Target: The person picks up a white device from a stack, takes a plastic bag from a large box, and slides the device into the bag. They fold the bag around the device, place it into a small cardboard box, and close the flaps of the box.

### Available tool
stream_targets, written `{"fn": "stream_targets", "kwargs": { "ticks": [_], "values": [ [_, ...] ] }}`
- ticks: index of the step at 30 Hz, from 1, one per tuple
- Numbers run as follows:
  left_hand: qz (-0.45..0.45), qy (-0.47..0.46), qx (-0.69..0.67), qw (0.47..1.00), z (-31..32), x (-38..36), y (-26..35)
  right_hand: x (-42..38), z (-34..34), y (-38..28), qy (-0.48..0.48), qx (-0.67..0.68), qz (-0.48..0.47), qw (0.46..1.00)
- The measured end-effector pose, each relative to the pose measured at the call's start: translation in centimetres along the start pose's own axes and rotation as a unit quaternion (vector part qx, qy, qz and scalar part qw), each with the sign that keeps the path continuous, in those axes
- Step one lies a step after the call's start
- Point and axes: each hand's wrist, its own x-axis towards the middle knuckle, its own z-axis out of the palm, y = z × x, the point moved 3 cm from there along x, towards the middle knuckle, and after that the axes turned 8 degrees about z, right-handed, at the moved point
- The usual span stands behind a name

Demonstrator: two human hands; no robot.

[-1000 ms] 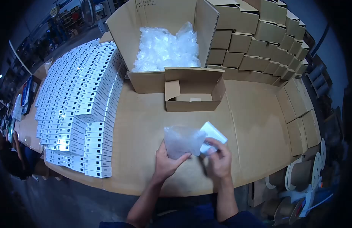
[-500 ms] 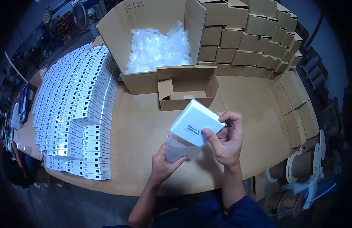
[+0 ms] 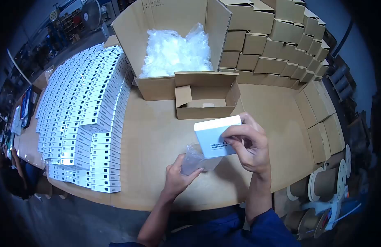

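A white box printed "Telkom Indonesia" (image 3: 209,136) is pinched by its right side in my right hand (image 3: 250,144), thumb on the printed face. Its lower edge sits right at the mouth of a clear plastic bag (image 3: 192,159). My left hand (image 3: 179,175) grips that bag from below, thumb and fingers closed on its side. Behind the white box stands an open brown carton (image 3: 204,113) with its flaps up.
Stacked white boxes (image 3: 83,111) fill the table's left side. A large carton (image 3: 157,88) at the back holds a heap of clear plastic bags (image 3: 176,51). Brown cartons (image 3: 276,45) are piled at the back right, and cable spools (image 3: 318,181) stand beyond the right edge.
My right hand has turned the white box more upright and shifted it slightly right, its lower edge now at the bag's mouth. My left hand stays around the bag.
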Motion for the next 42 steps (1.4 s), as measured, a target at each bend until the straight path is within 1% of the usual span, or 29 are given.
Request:
{"fn": "stream_targets", "kwargs": {
  "ticks": [3, 4, 7, 11, 12, 14, 17, 20, 22, 24, 25, 26, 29, 30, 32, 33, 34, 36, 37, 38, 41, 42],
  "values": [
    [0.002, -0.001, 0.006, 1.000, 0.0, 0.3, 0.4, 0.7, 0.6, 0.2, -0.056, -0.040, -0.002, 0.998],
    [0.001, -0.002, 0.006, 1.000, 0.0, 0.4, 0.6, 0.9, 0.8, 0.5, -0.075, -0.022, 0.002, 0.997],
    [-0.007, 0.001, 0.008, 1.000, 0.1, 0.7, 0.9, 1.3, 1.6, 0.6, -0.071, -0.005, 0.004, 0.997],
    [-0.036, 0.007, -0.024, 0.999, 0.0, 0.8, 0.9, 1.2, 1.9, 1.6, -0.069, 0.040, 0.036, 0.996],
    [-0.035, 0.009, -0.033, 0.999, 0.0, 0.8, 0.8, 1.0, 1.9, 1.9, -0.084, 0.050, 0.060, 0.993],
    [-0.033, 0.014, -0.051, 0.998, -0.1, 0.7, 0.7, 0.7, 2.1, 2.6, -0.088, 0.074, 0.074, 0.991],
    [-0.073, -0.003, -0.089, 0.993, -0.1, 0.5, 0.3, 0.1, 2.7, 3.7, -0.087, 0.105, 0.099, 0.986],
    [-0.050, -0.001, -0.236, 0.971, 0.3, 0.1, 0.2, -0.7, 3.3, 5.2, -0.085, 0.121, 0.136, 0.980],
    [-0.107, 0.037, -0.333, 0.936, 0.6, -0.3, -0.6, -1.3, 3.6, 6.0, -0.084, 0.129, 0.157, 0.976],
    [-0.165, 0.075, -0.425, 0.887, 0.9, -0.8, -1.4, -2.0, 3.8, 6.5, -0.101, 0.173, 0.191, 0.961],
    [-0.165, 0.072, -0.414, 0.892, 1.0, -0.8, -1.6, -2.3, 3.8, 6.8, -0.110, 0.195, 0.208, 0.952],
    [-0.164, 0.067, -0.403, 0.898, 1.1, -0.9, -1.8, -2.4, 3.7, 7.1, -0.145, 0.174, 0.200, 0.953],
    [-0.154, 0.074, -0.389, 0.905, 1.0, -0.8, -2.1, -3.9, 4.6, 7.6, -0.032, 0.354, 0.256, 0.899],
    [-0.148, 0.082, -0.386, 0.907, 0.9, -0.7, -2.1, -4.5, 4.5, 7.9, -0.006, 0.388, 0.275, 0.880],
    [-0.138, 0.074, -0.374, 0.914, 0.5, -0.6, -2.1, -6.9, 5.3, 10.7, -0.003, 0.416, 0.319, 0.852],
    [-0.133, 0.069, -0.367, 0.918, 0.3, -0.5, -2.1, -7.5, 5.8, 11.1, -0.002, 0.429, 0.341, 0.836],
    [-0.116, 0.065, -0.343, 0.930, 0.3, -0.4, -2.2, -8.1, 6.3, 11.3, 0.018, 0.442, 0.339, 0.830],
    [-0.081, 0.054, -0.294, 0.951, 0.3, -0.3, -2.5, -8.4, 6.6, 11.5, 0.040, 0.440, 0.330, 0.834],
    [-0.079, 0.055, -0.274, 0.957, 0.2, -0.3, -2.5, -8.5, 6.7, 11.4, 0.052, 0.439, 0.326, 0.836],
    [-0.075, 0.057, -0.254, 0.963, 0.1, -0.2, -2.3, -8.8, 6.5, 12.0, 0.057, 0.386, 0.316, 0.865],
    [-0.043, 0.055, -0.208, 0.976, -0.2, 0.2, -1.4, -8.8, 6.3, 12.0, 0.057, 0.398, 0.315, 0.859],
    [-0.030, 0.053, -0.194, 0.979, -0.3, 0.4, -1.0, -8.5, 6.2, 11.5, 0.060, 0.412, 0.297, 0.859]
  ]
}}
